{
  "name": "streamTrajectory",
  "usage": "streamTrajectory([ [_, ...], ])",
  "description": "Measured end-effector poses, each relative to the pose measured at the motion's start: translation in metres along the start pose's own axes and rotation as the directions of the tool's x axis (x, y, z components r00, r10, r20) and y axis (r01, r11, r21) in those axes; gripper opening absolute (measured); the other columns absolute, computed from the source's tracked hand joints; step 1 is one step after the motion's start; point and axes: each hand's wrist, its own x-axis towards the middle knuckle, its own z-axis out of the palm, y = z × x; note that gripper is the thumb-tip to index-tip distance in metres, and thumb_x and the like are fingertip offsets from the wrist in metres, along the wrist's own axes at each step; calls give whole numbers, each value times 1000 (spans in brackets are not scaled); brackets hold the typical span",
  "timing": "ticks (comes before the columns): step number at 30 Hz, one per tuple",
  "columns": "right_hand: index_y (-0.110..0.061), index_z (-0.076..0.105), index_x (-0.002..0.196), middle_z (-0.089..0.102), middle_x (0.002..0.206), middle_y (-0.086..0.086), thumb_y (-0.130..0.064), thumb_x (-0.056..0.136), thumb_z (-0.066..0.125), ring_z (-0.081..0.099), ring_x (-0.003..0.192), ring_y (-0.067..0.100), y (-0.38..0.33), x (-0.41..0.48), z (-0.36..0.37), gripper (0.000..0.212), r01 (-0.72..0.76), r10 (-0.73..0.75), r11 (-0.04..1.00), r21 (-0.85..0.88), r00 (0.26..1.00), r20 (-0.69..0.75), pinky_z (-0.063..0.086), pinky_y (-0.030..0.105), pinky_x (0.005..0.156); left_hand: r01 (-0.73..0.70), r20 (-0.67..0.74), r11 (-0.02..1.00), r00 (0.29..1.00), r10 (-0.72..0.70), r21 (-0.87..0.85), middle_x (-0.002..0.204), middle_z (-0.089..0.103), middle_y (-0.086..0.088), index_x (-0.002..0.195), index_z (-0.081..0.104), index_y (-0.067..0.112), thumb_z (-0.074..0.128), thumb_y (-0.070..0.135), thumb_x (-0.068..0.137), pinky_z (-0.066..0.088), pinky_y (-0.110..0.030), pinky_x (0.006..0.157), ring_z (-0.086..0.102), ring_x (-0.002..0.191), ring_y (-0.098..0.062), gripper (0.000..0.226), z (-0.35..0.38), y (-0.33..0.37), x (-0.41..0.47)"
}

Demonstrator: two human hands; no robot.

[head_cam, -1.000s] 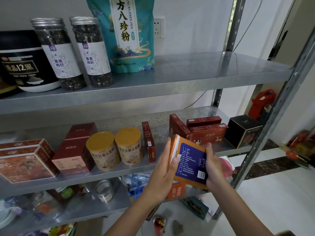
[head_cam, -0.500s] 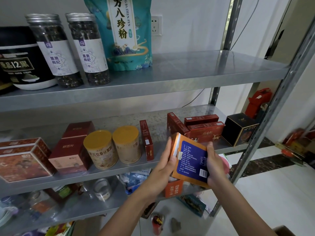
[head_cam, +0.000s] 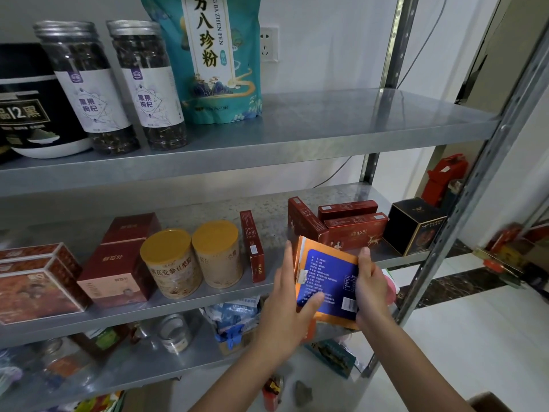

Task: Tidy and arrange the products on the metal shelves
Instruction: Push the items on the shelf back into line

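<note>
An orange box with a blue printed back (head_cam: 328, 281) is held in front of the middle metal shelf (head_cam: 184, 304), tilted, between both hands. My left hand (head_cam: 286, 304) grips its left edge with the thumb on the blue face. My right hand (head_cam: 371, 285) clasps its right edge. Behind the box on that shelf stand red boxes (head_cam: 341, 226), a thin red box (head_cam: 252, 246) and two round tins with orange lids (head_cam: 193, 260).
The top shelf (head_cam: 326, 126) holds two dark jars (head_cam: 118, 84), a teal pouch (head_cam: 214, 58) and a black tub. A black cube box (head_cam: 414, 226) stands at the middle shelf's right end. A steel upright (head_cam: 463, 209) rises at the right. Cluttered items fill the lowest shelf.
The box has stayed in both hands in front of the middle shelf; my left thumb has slid further across its blue face. The view shifted slightly.
</note>
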Motion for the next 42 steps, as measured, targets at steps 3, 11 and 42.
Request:
streamTrajectory([
  [3,-12,49,116,65,87,2,-53,96,47,64,73,16,-5,2,-6,45,-55,58,998,-33,992,114,44,27,56,31,19,994,999,-29,-104,143,44,14,135,-10,69,50,69,80,51,-43,97,59,113,0,82,-6,-10,5],
  [11,-14,49,118,74,92,5,-58,87,55,73,81,23,-9,8,-15,54,-65,92,989,-136,974,206,53,31,64,7,55,986,999,2,-169,132,52,14,138,-5,70,49,72,79,53,-48,91,58,116,-12,80,-17,-5,11],
  [42,-25,35,132,61,127,14,-72,44,83,67,107,30,-7,-18,-78,110,120,-123,992,33,900,419,54,48,93,222,445,888,895,-22,-403,123,66,-4,142,32,30,55,83,69,50,-49,97,69,104,-22,93,-19,16,35],
])
